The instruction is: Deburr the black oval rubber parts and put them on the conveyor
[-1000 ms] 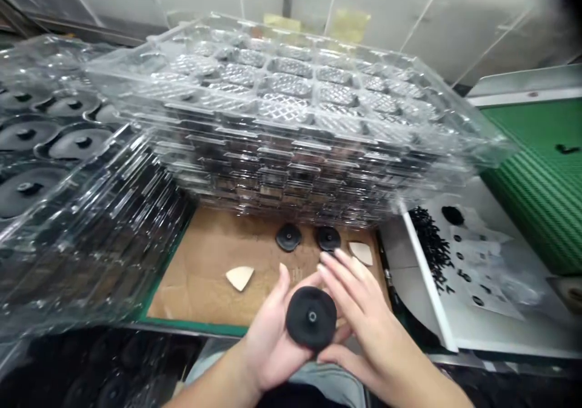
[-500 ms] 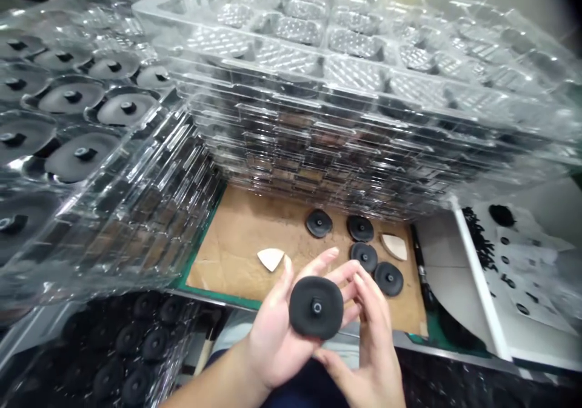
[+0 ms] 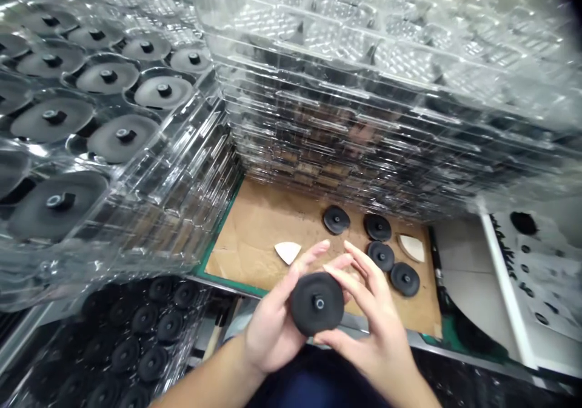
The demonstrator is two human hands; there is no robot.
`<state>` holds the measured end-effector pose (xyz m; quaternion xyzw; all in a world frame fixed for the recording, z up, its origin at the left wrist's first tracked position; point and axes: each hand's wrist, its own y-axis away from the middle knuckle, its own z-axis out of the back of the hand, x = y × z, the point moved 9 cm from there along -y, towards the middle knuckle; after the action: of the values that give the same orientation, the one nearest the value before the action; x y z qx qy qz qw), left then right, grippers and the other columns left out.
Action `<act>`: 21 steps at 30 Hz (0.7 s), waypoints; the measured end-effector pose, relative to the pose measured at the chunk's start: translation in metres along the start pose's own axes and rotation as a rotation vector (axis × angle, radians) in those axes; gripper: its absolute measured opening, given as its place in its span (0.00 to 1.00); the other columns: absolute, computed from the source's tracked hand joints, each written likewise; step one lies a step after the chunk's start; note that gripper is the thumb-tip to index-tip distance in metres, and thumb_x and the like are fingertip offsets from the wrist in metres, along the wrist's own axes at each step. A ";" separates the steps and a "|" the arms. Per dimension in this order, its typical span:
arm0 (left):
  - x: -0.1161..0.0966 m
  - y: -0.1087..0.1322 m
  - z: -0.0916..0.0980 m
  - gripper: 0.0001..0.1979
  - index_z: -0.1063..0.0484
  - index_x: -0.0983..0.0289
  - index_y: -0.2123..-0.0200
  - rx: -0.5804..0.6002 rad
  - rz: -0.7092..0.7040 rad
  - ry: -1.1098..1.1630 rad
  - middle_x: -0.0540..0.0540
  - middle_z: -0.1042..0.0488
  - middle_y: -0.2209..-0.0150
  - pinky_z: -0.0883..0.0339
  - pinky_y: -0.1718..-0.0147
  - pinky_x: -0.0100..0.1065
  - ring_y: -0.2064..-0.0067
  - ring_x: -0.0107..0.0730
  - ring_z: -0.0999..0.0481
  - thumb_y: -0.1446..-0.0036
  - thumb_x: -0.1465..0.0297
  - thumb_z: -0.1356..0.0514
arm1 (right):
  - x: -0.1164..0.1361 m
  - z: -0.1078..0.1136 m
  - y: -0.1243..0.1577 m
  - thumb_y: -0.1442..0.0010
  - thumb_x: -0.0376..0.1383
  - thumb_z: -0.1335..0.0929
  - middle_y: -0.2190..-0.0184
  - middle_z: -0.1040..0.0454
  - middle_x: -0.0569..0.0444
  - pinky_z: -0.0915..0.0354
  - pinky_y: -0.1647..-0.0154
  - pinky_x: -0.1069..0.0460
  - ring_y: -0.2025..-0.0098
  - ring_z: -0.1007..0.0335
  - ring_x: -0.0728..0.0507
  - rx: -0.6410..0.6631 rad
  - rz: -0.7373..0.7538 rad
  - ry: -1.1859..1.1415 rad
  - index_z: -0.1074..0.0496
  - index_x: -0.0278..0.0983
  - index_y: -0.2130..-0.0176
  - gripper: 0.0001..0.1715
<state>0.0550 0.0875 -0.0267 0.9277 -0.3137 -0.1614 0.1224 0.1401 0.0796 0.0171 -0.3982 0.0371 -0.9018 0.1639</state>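
Between my two hands is a black rounded disc (image 3: 313,314) with a short central stem, its stem side facing up. My left hand (image 3: 273,329) cradles it from below and from the left, fingers curved behind it. With thumb and fingers, my right hand (image 3: 375,317) grips its right edge. Several similar black discs (image 3: 381,256) lie on the brown board (image 3: 254,214) beyond my hands. A white three-cornered pad (image 3: 288,252) rests on the board to the left, and a second pale pad (image 3: 411,248) sits at the right.
Tall stacks of clear plastic trays (image 3: 354,99) rise behind the board. More trays (image 3: 177,153) at the left hold black discs. Another disc-filled tray (image 3: 136,347) is low at left. On the right, a white-edged box (image 3: 509,287) holds small black parts.
My right hand has closed in on the disc's right edge, and the left fingers have curled more around it. The view has shifted, so the surroundings appear farther right.
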 end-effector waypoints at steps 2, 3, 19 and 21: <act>-0.003 0.003 0.014 0.21 0.28 0.59 0.48 -0.009 0.055 -0.168 0.58 0.22 0.51 0.37 0.48 0.36 0.48 0.38 0.26 0.40 0.57 0.47 | 0.002 0.000 -0.008 0.48 0.52 0.29 0.35 0.51 0.47 0.38 0.41 0.40 0.35 0.48 0.34 0.103 0.067 -0.046 0.39 0.48 0.41 0.38; -0.004 0.005 0.023 0.22 0.27 0.61 0.50 -0.023 0.091 -0.253 0.59 0.22 0.52 0.35 0.51 0.34 0.50 0.38 0.25 0.41 0.56 0.46 | 0.002 -0.002 -0.011 0.49 0.52 0.28 0.35 0.50 0.48 0.38 0.40 0.42 0.35 0.48 0.35 0.163 0.084 -0.070 0.38 0.48 0.41 0.39; -0.011 0.025 0.067 0.22 0.28 0.62 0.52 -0.050 0.179 -0.054 0.62 0.26 0.46 0.27 0.61 0.32 0.57 0.45 0.19 0.51 0.62 0.34 | -0.049 -0.050 -0.024 0.38 0.45 0.35 0.61 0.26 0.51 0.28 0.62 0.51 0.66 0.26 0.46 0.270 -0.204 -0.142 0.33 0.42 0.44 0.24; -0.016 0.027 0.074 0.20 0.27 0.62 0.53 -0.154 0.105 -0.016 0.61 0.25 0.47 0.28 0.56 0.33 0.54 0.45 0.21 0.49 0.63 0.35 | -0.065 -0.057 -0.023 0.37 0.44 0.38 0.68 0.28 0.53 0.29 0.69 0.52 0.74 0.29 0.47 0.200 -0.286 -0.050 0.30 0.39 0.47 0.21</act>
<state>-0.0001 0.0673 -0.0820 0.8965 -0.3495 -0.1860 0.1990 0.1331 0.1189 -0.0625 -0.4036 -0.1139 -0.9049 0.0735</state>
